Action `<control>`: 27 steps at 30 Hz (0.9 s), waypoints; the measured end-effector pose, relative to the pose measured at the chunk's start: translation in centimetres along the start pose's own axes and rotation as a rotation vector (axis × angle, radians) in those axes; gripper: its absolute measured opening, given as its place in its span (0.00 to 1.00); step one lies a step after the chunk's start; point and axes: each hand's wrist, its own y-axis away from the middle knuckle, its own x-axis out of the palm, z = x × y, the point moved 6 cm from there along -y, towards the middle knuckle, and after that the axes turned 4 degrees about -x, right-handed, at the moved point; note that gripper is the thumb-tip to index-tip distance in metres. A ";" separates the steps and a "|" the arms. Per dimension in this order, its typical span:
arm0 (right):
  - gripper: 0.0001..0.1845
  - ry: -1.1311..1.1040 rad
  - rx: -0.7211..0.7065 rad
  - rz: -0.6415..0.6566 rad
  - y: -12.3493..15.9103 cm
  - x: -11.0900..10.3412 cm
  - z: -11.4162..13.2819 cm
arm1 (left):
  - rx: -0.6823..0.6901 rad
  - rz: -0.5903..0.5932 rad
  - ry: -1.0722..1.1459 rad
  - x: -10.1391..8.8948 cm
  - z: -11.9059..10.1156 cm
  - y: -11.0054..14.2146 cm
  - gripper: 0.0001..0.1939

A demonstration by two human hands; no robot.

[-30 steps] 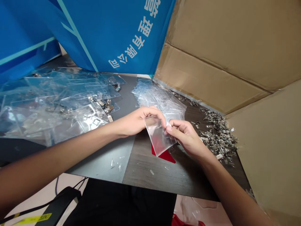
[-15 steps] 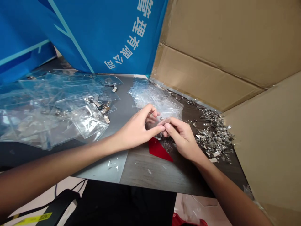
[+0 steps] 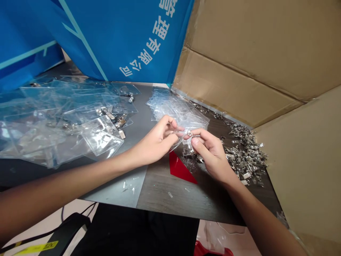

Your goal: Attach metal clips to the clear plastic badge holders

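One badge holder (image 3: 177,143) between two hands (image 3: 157,140) (image 3: 210,153)

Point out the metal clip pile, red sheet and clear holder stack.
Metal clip pile (image 3: 246,156), head view, middle of the pile.
Red sheet (image 3: 179,169), head view, its visible triangular part.
Clear holder stack (image 3: 170,106), head view, its far half.

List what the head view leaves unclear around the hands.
Head view:
How the metal clip joins the clear badge holder: hidden by the fingers of the right hand, and too small.
The holder's full outline: covered by the left hand and right hand.
Single clips in the pile of metal clips: too small and overlapping to count.
The white lettering on the blue banner: cut off by the top edge.
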 end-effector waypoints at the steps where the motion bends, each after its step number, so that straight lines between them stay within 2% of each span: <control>1: 0.12 -0.010 0.006 0.005 0.0 0.0 0.0 | 0.004 0.003 -0.024 0.0 0.0 0.1 0.11; 4: 0.12 0.009 0.004 0.016 0.0 0.1 0.1 | 0.036 0.004 -0.053 0.0 0.1 0.3 0.10; 8: 0.16 0.077 -0.044 -0.019 -0.1 0.0 0.5 | 0.002 0.036 0.023 0.3 0.6 0.1 0.15; 12: 0.23 0.084 -0.065 -0.060 -0.2 -0.2 0.6 | -0.010 -0.013 0.133 0.0 0.7 -0.2 0.20; 16: 0.24 0.085 -0.041 -0.106 -0.3 -0.5 0.4 | -0.042 -0.046 0.181 -0.2 0.8 -0.3 0.24; 19: 0.21 0.058 -0.012 -0.104 -0.5 -0.7 0.0 | -0.045 -0.070 0.169 -0.3 0.6 -0.2 0.24; 23: 0.09 -0.009 0.033 -0.068 -0.6 -0.6 -0.4 | -0.037 -0.076 0.174 -0.3 0.4 -0.2 0.25; 27: 0.12 0.013 0.057 -0.007 -0.7 -0.2 -0.3 | -0.025 -0.081 0.193 -0.4 0.3 -0.2 0.25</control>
